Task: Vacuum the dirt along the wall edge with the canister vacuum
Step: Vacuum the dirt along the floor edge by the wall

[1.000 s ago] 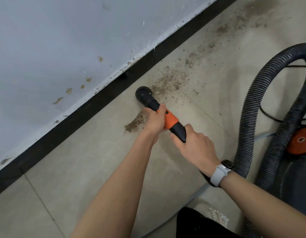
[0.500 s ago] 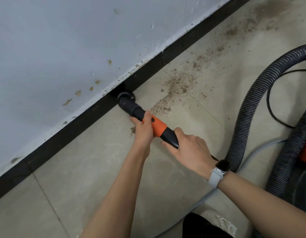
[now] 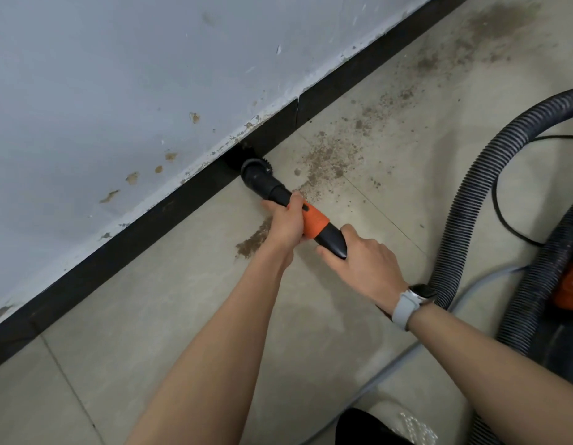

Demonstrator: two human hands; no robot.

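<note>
A black vacuum nozzle (image 3: 261, 178) with an orange collar (image 3: 314, 222) points at the black baseboard (image 3: 150, 226), its round brush tip touching the skirting where it meets the floor. My left hand (image 3: 286, 221) grips the nozzle just ahead of the orange collar. My right hand (image 3: 363, 263) holds the black rear end of the nozzle; a white watch sits on that wrist. Brown dirt (image 3: 330, 159) lies scattered on the tiles to the right of the tip, and a small patch of dirt (image 3: 251, 244) lies under my left wrist.
The ribbed grey hose (image 3: 471, 194) loops from behind my right wrist to the canister vacuum (image 3: 567, 284) at the right edge. A black power cord (image 3: 503, 213) and a pale cable (image 3: 391, 377) lie on the floor. More dirt (image 3: 497, 17) trails along the wall further away.
The nozzle tip went from the dirt patch on the open tile up to the baseboard and stays pressed there. Both hands kept their hold.
</note>
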